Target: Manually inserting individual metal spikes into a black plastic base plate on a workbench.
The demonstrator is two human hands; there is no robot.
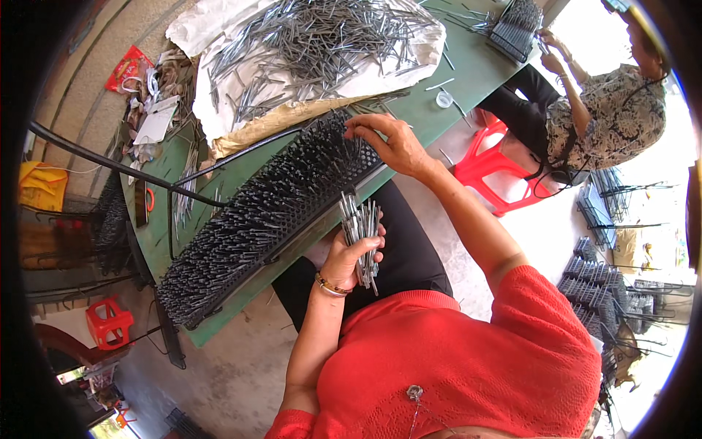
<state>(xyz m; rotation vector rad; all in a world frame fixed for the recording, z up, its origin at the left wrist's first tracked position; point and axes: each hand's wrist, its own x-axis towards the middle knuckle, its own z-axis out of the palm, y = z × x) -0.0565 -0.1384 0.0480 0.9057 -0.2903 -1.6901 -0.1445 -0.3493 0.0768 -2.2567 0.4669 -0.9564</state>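
Note:
My left hand [353, 252] is closed round a bundle of thin silvery metal rods [360, 223], held upright in front of the table edge. Over the right end of a long black rack [285, 241], my right hand [395, 143] is bent down with its fingers pinched together. What sits between those fingertips is too small to make out. Most of the rack is filled with dense rows of dark upright rods [241, 212]. Near my right hand, a strip of the rack's perforated surface [363, 159] shows bare holes.
A heap of loose rods [322, 44] lies on crumpled paper [234, 117] across the green table [431, 110]. A black bar [110, 157] crosses at left. At right, another person [607, 110] works by a red stool [486, 172]. Filled racks [592, 285] stand on the floor beyond.

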